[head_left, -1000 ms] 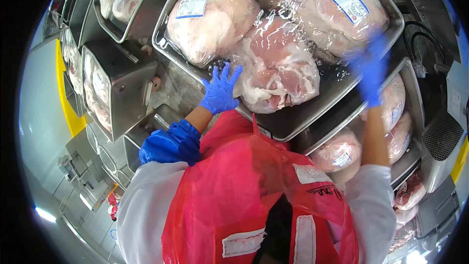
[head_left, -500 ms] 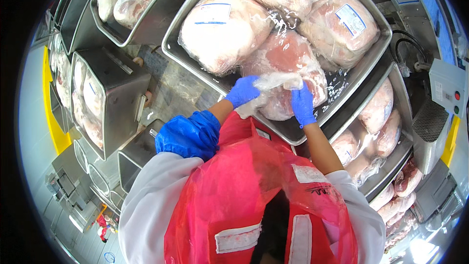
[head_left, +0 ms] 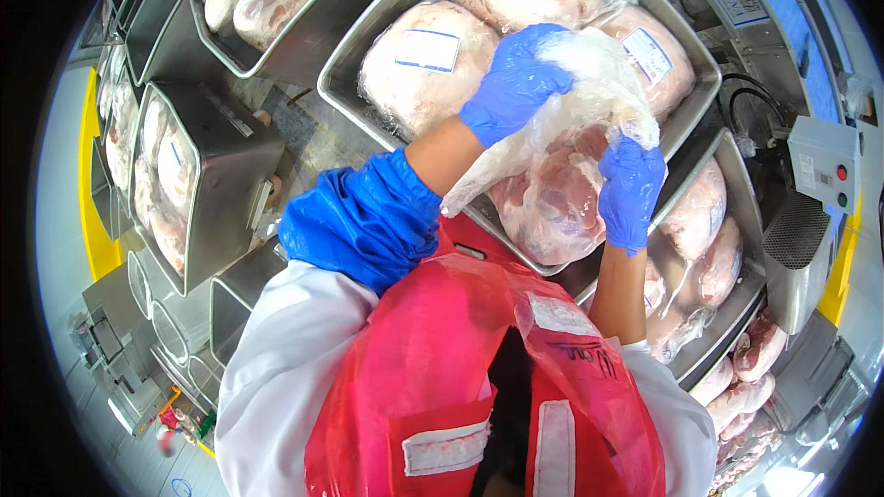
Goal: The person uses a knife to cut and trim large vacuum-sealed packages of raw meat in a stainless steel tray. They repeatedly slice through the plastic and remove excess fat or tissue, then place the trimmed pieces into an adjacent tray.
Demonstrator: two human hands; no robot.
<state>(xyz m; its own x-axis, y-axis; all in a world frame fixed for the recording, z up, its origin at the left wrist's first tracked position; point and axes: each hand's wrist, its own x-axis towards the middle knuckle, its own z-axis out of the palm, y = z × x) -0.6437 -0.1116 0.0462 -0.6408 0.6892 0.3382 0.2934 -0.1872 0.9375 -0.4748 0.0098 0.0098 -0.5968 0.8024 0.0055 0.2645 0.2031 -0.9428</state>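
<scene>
Both my hands wear blue-purple gloves and hold apart a clear plastic bag (head_left: 589,69) above a steel bin. My left hand (head_left: 516,87) is closed on the bag's raised film, at the upper left. Lower down on the right, my right hand (head_left: 633,189) grips another gathered part of the same bag. A large pink piece of meat (head_left: 557,207) sits at the bin's near corner, with film around its upper part. Behind my left hand rests a wrapped, labelled piece of meat (head_left: 414,83). Another labelled wrapped piece (head_left: 658,60) lies beyond the bag.
The steel bin (head_left: 339,83) fills the upper middle. To its right stands another bin of wrapped meat (head_left: 704,230). More bins (head_left: 235,175) stand on the left. A control box (head_left: 822,161) with red and green buttons and black cables (head_left: 750,97) are at the far right.
My left hand has risen and moved away from me, lifting and spreading the plastic film. My right hand has shifted slightly right, still on the bag. The meat sits nearer the bin's near corner.
</scene>
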